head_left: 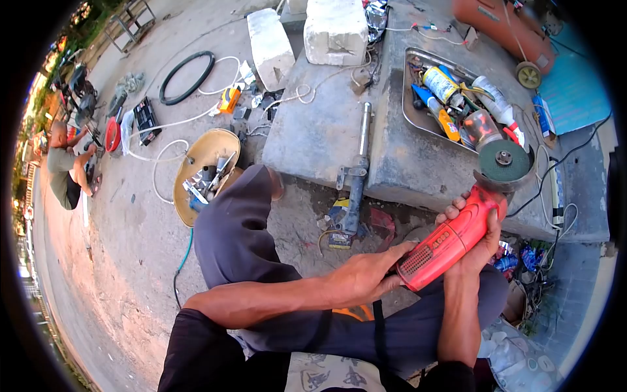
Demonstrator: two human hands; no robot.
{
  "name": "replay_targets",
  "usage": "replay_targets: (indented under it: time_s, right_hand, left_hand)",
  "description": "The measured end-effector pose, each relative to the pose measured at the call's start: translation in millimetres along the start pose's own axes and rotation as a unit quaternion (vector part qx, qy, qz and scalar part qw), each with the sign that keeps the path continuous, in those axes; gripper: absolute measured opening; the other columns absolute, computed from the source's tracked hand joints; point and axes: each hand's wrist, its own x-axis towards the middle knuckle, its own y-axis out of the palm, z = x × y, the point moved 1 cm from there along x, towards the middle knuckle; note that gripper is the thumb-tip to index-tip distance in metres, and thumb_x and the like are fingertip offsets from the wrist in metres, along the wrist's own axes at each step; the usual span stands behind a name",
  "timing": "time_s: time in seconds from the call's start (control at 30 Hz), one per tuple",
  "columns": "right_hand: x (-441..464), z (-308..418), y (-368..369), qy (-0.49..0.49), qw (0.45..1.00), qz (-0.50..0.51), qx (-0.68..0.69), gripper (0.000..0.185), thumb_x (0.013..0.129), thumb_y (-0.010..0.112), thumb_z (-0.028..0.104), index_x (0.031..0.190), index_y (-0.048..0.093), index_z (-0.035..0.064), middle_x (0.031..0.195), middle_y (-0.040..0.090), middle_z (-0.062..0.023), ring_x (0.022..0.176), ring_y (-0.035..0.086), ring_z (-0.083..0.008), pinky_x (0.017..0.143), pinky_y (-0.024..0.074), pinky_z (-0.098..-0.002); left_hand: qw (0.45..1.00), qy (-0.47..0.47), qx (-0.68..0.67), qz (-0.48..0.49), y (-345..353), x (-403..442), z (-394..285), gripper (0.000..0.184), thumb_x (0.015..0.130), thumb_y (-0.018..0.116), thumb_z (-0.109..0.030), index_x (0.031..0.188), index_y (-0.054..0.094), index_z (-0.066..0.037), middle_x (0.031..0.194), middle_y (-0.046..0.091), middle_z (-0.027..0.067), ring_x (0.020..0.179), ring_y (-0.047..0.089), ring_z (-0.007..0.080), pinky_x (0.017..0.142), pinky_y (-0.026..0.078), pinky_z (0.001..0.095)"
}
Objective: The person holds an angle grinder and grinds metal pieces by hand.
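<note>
A red angle grinder (444, 251) is held in both hands above my right thigh. Its green disc (503, 161) points up and away, beneath a metal guard. My left hand (373, 269) grips the rear end of the body with closed fingers. Wrapped around the body near the head is my right hand (484, 240). Whether the disc turns I cannot tell. In front of me a fork leg (356, 189) with a shiny tube rests against the concrete step (307, 130). A metal tray (418, 124) holding spray cans and tubes lies just beyond the disc.
To the left sits a tan basin (215, 140) of metal parts. White blocks (336, 32) stand at the back, and an orange tank (509, 32) on wheels is at upper right. A black cable (537, 193) runs beside the grinder. Another person (65, 163) crouches far left.
</note>
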Motion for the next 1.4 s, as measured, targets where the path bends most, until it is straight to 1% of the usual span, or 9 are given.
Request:
replay_targets:
  time_s: [0.03, 0.13, 0.23, 0.43, 0.53, 0.63, 0.83, 0.93, 1.4]
  right_hand:
    - [2.1, -0.9, -0.3, 0.005, 1.000, -0.009, 0.001, 0.057, 0.094, 0.064, 0.047, 0.125, 0.053, -0.0002, 0.103, 0.062, -0.0125, 0.089, 0.062, -0.0258, 0.083, 0.0536, -0.0420]
    - [3.2, -1.6, 0.1, 0.016, 1.000, -0.013, 0.012, 0.055, 0.095, 0.063, 0.046, 0.123, 0.054, 0.0001, 0.102, 0.063, -0.0129, 0.088, 0.063, -0.0269, 0.083, 0.0537, -0.0431]
    - [2.2, -2.8, 1.8, 0.017, 1.000, -0.017, 0.011, 0.054, 0.096, 0.062, 0.047, 0.123, 0.054, 0.0003, 0.101, 0.063, -0.0130, 0.088, 0.063, -0.0267, 0.083, 0.0542, -0.0432]
    - [-2.0, -2.2, -1.6, 0.014, 0.999, -0.028, 0.011, 0.053, 0.097, 0.062, 0.048, 0.120, 0.055, 0.0007, 0.101, 0.063, -0.0127, 0.088, 0.063, -0.0254, 0.082, 0.0550, -0.0418]
    - [-2.1, -0.7, -4.1, 0.013, 0.999, -0.031, 0.018, 0.052, 0.097, 0.063, 0.047, 0.118, 0.055, 0.0010, 0.101, 0.063, -0.0118, 0.088, 0.063, -0.0244, 0.082, 0.0553, -0.0411]
    - [-1.4, -0.7, -8.0, 0.013, 0.999, -0.031, 0.026, 0.050, 0.097, 0.064, 0.046, 0.117, 0.054, 0.0014, 0.100, 0.062, -0.0110, 0.088, 0.063, -0.0238, 0.082, 0.0555, -0.0409]
    - [-2.5, 0.5, -9.6, 0.014, 0.999, -0.036, -0.005, 0.048, 0.093, 0.068, 0.042, 0.116, 0.054, 0.0020, 0.100, 0.062, -0.0108, 0.087, 0.064, -0.0240, 0.081, 0.0557, -0.0409]
    - [-4.4, 0.0, -7.6, 0.014, 0.999, -0.048, -0.022, 0.047, 0.090, 0.069, 0.039, 0.116, 0.055, 0.0024, 0.099, 0.062, -0.0108, 0.087, 0.064, -0.0243, 0.080, 0.0557, -0.0409]
    - [-4.1, 0.0, -12.4, 0.020, 0.998, -0.044, -0.026, 0.047, 0.086, 0.071, 0.035, 0.117, 0.055, 0.0027, 0.099, 0.062, -0.0111, 0.086, 0.063, -0.0249, 0.080, 0.0552, -0.0413]
  left_hand:
    - [0.999, -0.020, -0.026, 0.009, -2.0, -0.2, -0.7, 0.071, 0.094, 0.070, -0.018, 0.151, 0.032, -0.001, 0.113, 0.067, 0.0292, 0.101, 0.067, 0.0486, 0.085, 0.055, 0.0534]
    - [0.999, 0.007, -0.042, 0.021, -7.5, -0.9, -0.2, 0.074, 0.096, 0.071, -0.023, 0.153, 0.030, -0.001, 0.117, 0.066, 0.0284, 0.101, 0.069, 0.0448, 0.083, 0.056, 0.0479]
    - [0.999, 0.022, -0.043, 0.023, -8.4, -2.9, -2.1, 0.075, 0.096, 0.071, -0.022, 0.154, 0.028, 0.000, 0.123, 0.065, 0.0281, 0.107, 0.068, 0.0449, 0.089, 0.055, 0.0479]
    - [0.993, -0.026, -0.101, 0.056, -1.6, -3.8, -0.2, 0.079, 0.099, 0.070, -0.025, 0.157, 0.023, 0.001, 0.137, 0.058, 0.0253, 0.119, 0.065, 0.0356, 0.099, 0.053, 0.0466]
    - [0.970, 0.066, -0.232, -0.005, 13.6, 0.6, 7.8, 0.076, 0.101, 0.067, -0.023, 0.158, 0.022, 0.001, 0.138, 0.056, 0.0202, 0.120, 0.064, 0.0276, 0.100, 0.053, 0.0435]
    - [0.883, -0.070, -0.460, 0.059, 12.3, 2.1, 1.8, 0.072, 0.102, 0.065, -0.020, 0.157, 0.024, 0.001, 0.135, 0.057, 0.0156, 0.119, 0.063, 0.0232, 0.100, 0.054, 0.0392]
    - [0.883, -0.117, -0.432, 0.142, 4.6, 7.4, 1.3, 0.071, 0.101, 0.068, -0.029, 0.155, 0.032, 0.000, 0.125, 0.062, 0.0116, 0.109, 0.063, 0.0182, 0.094, 0.054, 0.0346]
    - [0.873, -0.098, -0.454, 0.150, 15.7, 7.7, 10.8, 0.070, 0.100, 0.069, -0.033, 0.153, 0.036, -0.001, 0.119, 0.064, 0.0096, 0.104, 0.063, 0.0165, 0.092, 0.054, 0.0336]
    - [0.876, -0.129, -0.429, 0.182, 12.1, 9.2, 9.6, 0.072, 0.102, 0.066, -0.031, 0.157, 0.031, -0.002, 0.122, 0.063, 0.0086, 0.109, 0.060, 0.0162, 0.093, 0.053, 0.0338]
